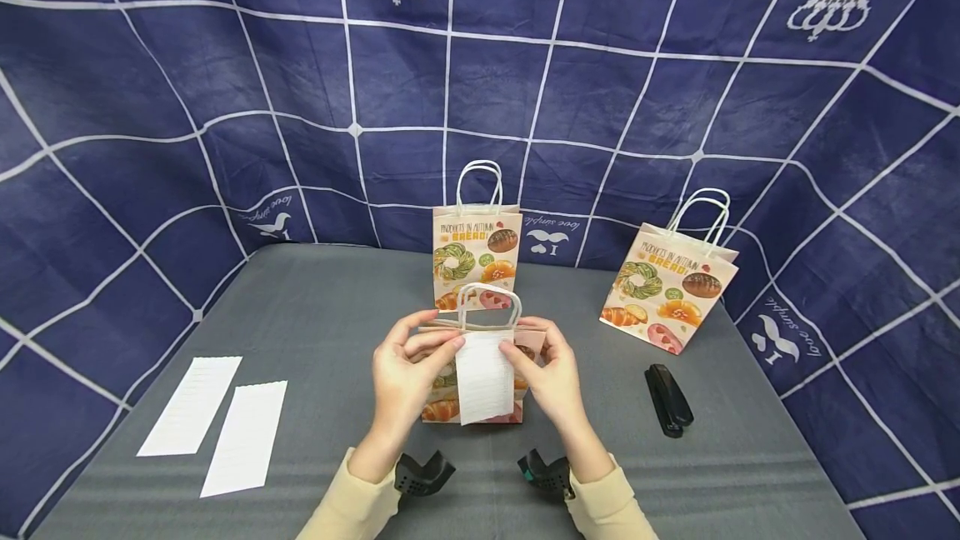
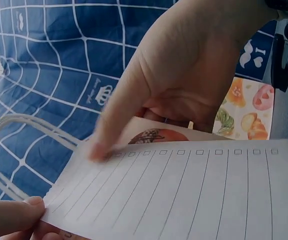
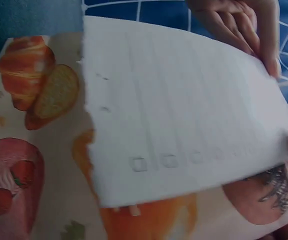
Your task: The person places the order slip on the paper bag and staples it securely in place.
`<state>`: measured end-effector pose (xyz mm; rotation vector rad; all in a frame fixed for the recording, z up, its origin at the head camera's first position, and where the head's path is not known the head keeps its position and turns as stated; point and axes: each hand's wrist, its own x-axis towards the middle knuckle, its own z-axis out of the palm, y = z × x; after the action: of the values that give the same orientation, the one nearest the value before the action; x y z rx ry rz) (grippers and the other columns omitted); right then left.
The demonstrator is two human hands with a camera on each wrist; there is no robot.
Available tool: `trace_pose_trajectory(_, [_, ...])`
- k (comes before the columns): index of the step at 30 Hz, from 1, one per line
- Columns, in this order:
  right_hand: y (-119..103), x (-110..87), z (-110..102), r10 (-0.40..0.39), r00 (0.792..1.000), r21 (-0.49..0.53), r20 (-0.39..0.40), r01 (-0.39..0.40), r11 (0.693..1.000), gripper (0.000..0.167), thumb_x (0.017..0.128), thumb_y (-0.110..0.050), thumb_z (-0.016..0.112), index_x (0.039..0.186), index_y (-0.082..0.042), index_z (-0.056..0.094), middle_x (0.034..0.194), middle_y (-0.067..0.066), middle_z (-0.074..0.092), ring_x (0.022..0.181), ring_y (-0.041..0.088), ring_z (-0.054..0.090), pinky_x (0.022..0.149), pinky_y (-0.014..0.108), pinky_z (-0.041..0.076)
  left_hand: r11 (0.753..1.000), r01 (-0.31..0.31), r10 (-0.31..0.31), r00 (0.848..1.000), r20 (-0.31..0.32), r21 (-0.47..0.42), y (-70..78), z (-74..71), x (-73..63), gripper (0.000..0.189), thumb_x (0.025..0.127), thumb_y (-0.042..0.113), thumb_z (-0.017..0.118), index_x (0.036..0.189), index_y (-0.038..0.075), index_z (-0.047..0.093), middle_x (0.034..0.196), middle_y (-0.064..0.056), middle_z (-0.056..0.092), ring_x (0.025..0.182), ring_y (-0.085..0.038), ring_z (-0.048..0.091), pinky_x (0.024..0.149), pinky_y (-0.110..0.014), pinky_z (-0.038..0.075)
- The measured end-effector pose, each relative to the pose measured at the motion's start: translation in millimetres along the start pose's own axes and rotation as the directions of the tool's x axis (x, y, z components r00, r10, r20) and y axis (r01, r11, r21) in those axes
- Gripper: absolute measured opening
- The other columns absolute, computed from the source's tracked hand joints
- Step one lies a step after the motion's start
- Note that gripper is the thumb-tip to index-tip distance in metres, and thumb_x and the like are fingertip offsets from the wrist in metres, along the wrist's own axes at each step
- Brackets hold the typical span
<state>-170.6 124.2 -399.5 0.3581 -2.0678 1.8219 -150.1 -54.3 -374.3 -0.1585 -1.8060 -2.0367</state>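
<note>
A paper bag (image 1: 441, 409) with bread pictures and white twisted handles (image 1: 489, 288) stands between the hands. In front of it hangs a white lined slip (image 1: 484, 386) with a column of small boxes. My left hand (image 1: 405, 373) pinches the slip's upper left corner against the bag's top edge, thumb in front, fingers behind. At the upper right corner, my right hand (image 1: 553, 373) has its thumb on the slip and fingers behind the bag. In the left wrist view the right thumb (image 2: 101, 150) is blurred over the slip.
Two more lined slips (image 1: 190, 407) lie on the grey table at the left. A matching bag (image 1: 476, 252) stands directly behind, another bag (image 1: 667, 286) at the back right. A black stapler (image 1: 668, 400) lies to the right. Blue checked cloth (image 1: 637, 90) surrounds the table's back and sides.
</note>
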Motion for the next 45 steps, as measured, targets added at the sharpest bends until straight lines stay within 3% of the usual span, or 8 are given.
trace_pose_trajectory(7, [-18.4,-2.2,5.1,-0.056,0.997,-0.058,-0.058,0.052,0.997,0.013,0.078,0.005,0.072,0.087,0.005,0.062,0.082,0.012,0.063,0.072,0.006,0.055,0.064,0.023,0.045,0.996,-0.082,0.083,0.996,0.026,-0.024,-15.3,-1.1,1.6,0.042,0.075,0.004,0.078,0.113,0.002,0.061,0.084,-0.016,0.071,0.074,-0.019,0.069,0.067,-0.024,0.054])
trace_pose_trajectory(20, [-18.7,-2.3,4.9,0.015,0.998,-0.04,-0.066,-0.018,0.999,0.014,0.079,0.002,0.073,0.089,0.006,0.064,0.079,0.012,0.065,0.071,0.007,0.058,0.061,0.023,0.047,0.974,-0.225,0.224,0.974,0.015,0.007,-13.6,-13.2,7.4,0.048,0.073,-0.005,0.077,0.118,-0.002,0.06,0.082,-0.019,0.07,0.074,-0.015,0.069,0.067,-0.026,0.054])
trace_pose_trajectory(23, [-18.5,-2.2,4.7,0.016,0.998,-0.037,-0.061,-0.018,0.999,0.014,0.079,0.002,0.072,0.089,0.006,0.063,0.08,0.013,0.066,0.071,0.008,0.058,0.06,0.022,0.047,0.958,-0.287,0.287,0.958,-0.023,-0.024,-12.2,-19.0,11.5,0.045,0.072,-0.013,0.074,0.115,-0.007,0.06,0.081,-0.022,0.068,0.074,-0.013,0.069,0.067,-0.023,0.054])
trace_pose_trajectory(27, [-18.8,-1.9,4.4,0.013,0.998,-0.036,-0.054,-0.015,0.999,0.014,0.079,0.002,0.072,0.089,0.006,0.063,0.08,0.016,0.065,0.071,0.008,0.059,0.06,0.022,0.047,0.917,-0.394,0.386,0.916,-0.104,-0.064,-12.0,-26.9,18.5,0.042,0.068,-0.024,0.069,0.108,-0.016,0.058,0.079,-0.023,0.067,0.074,-0.011,0.068,0.066,-0.02,0.052])
trace_pose_trajectory(30, [-19.4,-1.7,4.0,0.015,0.999,-0.036,-0.049,-0.017,0.999,0.015,0.079,0.002,0.072,0.09,0.007,0.063,0.08,0.017,0.065,0.07,0.007,0.059,0.059,0.021,0.048,0.901,-0.426,0.412,0.899,-0.147,-0.082,-12.9,-31.9,23.2,0.04,0.067,-0.026,0.068,0.106,-0.017,0.058,0.08,-0.019,0.069,0.075,-0.012,0.068,0.067,-0.02,0.052])
trace_pose_trajectory(34, [-20.0,-1.2,3.3,0.031,0.999,-0.022,-0.038,-0.032,0.999,0.015,0.08,0.002,0.071,0.09,0.007,0.062,0.081,0.018,0.065,0.069,0.007,0.06,0.057,0.025,0.051,0.906,-0.405,0.39,0.912,-0.128,-0.121,-14.8,-36.1,26.7,0.043,0.069,-0.022,0.07,0.109,-0.016,0.057,0.092,-0.016,0.069,0.084,-0.016,0.067,0.075,-0.026,0.052])
trace_pose_trajectory(40, [-19.6,-0.5,1.9,0.05,0.998,0.004,-0.027,-0.05,0.999,0.015,0.08,0.003,0.071,0.09,0.008,0.061,0.082,0.017,0.064,0.068,0.008,0.06,0.056,0.03,0.054,0.932,-0.347,0.35,0.937,0.007,-0.101,-21.8,-36.5,28.4,0.059,0.07,-0.019,0.071,0.125,-0.011,0.05,0.118,-0.025,0.058,0.108,-0.025,0.059,0.089,-0.03,0.047])
trace_pose_trajectory(45, [-18.8,0.1,1.5,0.056,0.998,0.01,-0.027,-0.056,0.998,0.014,0.081,0.003,0.07,0.09,0.009,0.061,0.081,0.017,0.064,0.068,0.009,0.06,0.056,0.029,0.053,0.976,-0.215,0.218,0.97,0.112,-0.037,-29.7,-32.6,27.7,0.082,0.069,-0.015,0.074,0.14,0.002,0.038,0.136,-0.019,0.048,0.122,-0.029,0.048,0.1,-0.037,0.039])
